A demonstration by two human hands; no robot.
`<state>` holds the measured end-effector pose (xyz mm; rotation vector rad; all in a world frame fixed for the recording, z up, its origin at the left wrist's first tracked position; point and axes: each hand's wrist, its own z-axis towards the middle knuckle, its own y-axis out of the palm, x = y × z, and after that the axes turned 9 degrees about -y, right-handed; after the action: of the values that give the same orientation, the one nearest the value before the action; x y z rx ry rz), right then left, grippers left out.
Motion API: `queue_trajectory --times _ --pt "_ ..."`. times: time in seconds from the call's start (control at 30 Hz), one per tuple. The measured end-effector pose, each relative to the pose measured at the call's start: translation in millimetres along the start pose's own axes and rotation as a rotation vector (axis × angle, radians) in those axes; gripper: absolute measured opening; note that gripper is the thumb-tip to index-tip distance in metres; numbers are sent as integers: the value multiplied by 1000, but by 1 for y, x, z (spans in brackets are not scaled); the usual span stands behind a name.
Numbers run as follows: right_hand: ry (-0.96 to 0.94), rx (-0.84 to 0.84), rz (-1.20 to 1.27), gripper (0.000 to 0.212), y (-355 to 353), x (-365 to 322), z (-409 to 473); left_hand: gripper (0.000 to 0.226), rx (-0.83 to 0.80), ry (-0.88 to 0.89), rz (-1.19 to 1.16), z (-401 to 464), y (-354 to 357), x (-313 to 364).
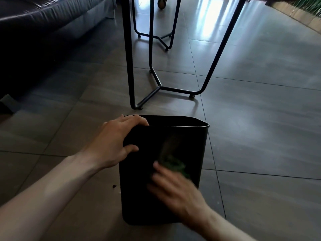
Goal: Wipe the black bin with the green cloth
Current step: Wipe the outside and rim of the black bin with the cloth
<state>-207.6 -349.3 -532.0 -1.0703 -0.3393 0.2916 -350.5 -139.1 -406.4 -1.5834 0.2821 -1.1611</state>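
Note:
The black bin (139,193) stands upright on the tiled floor in the lower middle of the view, its open top facing away from me. My left hand (114,141) grips the bin's near left top corner, fingers over the rim and thumb on the front wall. My right hand (175,188) is blurred and presses the green cloth (173,162) against the bin's front wall, right of centre. Most of the cloth is dark and smeared by motion, and part of it is hidden under my fingers.
A black metal table frame (161,87) stands just beyond the bin, with a second frame (163,39) farther back. A dark sofa (43,20) fills the upper left. Small crumbs (114,186) lie on the floor left of the bin. Grey floor tiles (260,119) stretch to the right.

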Motion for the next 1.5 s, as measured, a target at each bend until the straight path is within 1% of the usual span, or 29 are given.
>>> queue_trajectory --times 0.07,0.1,0.13,0.17,0.2,0.23,0.3,0.37,0.4,0.43,0.47,0.53,0.63,0.67,0.7,0.77,0.9,0.93,0.97,1.03,1.13,1.17,1.2,1.23,1.3,1.4,1.43,1.47,1.5 --pt "220 149 1 30 -18 28 30 64 7 14 -6 0 1 0" --pt "321 193 -17 33 -24 39 45 63 13 20 -14 -1 1 0" --pt "388 208 -30 37 -25 44 53 62 20 24 -17 -1 1 0" --pt "395 195 -47 38 -22 43 55 62 25 23 -14 0 1 -1" --pt "348 167 -64 36 -16 36 49 63 22 20 -10 1 1 -1" --pt "252 128 -72 34 -6 23 36 64 13 15 -10 1 1 -1" --pt "-10 26 -54 29 14 -7 1 67 -10 3 -9 1 -1 0" --pt "-217 -122 -115 28 21 -27 -29 68 -17 -5 -6 1 -1 1" --pt "-273 -165 -159 27 21 -29 -36 68 -17 -6 -4 0 -1 2" --pt "-279 -182 -150 26 18 -26 -36 68 -17 -5 -4 0 0 2" --pt "-227 -159 -99 26 12 -19 -29 68 -19 -4 -4 0 0 2" --pt "-34 -24 3 28 -3 3 -3 68 -17 3 -3 0 0 2" --pt "277 170 -36 34 -25 45 43 64 3 20 -3 0 1 1" --pt "341 197 -47 37 -26 52 51 64 9 18 -6 0 1 1" --pt "349 198 -58 37 -22 52 53 65 12 12 -5 0 1 0" --pt "228 139 -79 34 -6 33 34 65 6 6 -1 1 1 2" --pt "-158 -85 -19 24 19 -18 -23 66 -21 -8 -15 2 -1 5" --pt "-206 -121 -12 23 16 -19 -27 66 -25 -8 -16 2 0 5" --pt "-212 -132 -2 24 11 -14 -25 66 -28 -9 -15 2 -1 5" --pt "-100 -54 12 27 -4 8 -5 66 -23 -1 -1 2 0 4" --pt "221 153 -23 32 -28 53 41 66 1 23 -3 1 0 3" --pt "295 188 -33 34 -31 61 51 67 7 23 -5 1 0 3" --pt "312 193 -40 35 -29 61 55 67 9 20 -6 1 -1 3" --pt "275 176 -48 34 -23 53 49 66 6 18 -9 1 -1 3" --pt "102 98 -44 31 -5 23 20 65 -12 12 -13 2 -2 4" --pt "-147 -102 -18 25 8 -17 -29 67 -28 2 -17 2 -1 5" --pt "-181 -144 -22 25 6 -17 -33 67 -27 5 -22 1 0 4" --pt "-176 -150 -26 26 3 -11 -30 67 -28 9 -23 1 0 3" --pt "-132 -120 -26 28 -3 -1 -21 67 -30 15 -20 1 1 2"
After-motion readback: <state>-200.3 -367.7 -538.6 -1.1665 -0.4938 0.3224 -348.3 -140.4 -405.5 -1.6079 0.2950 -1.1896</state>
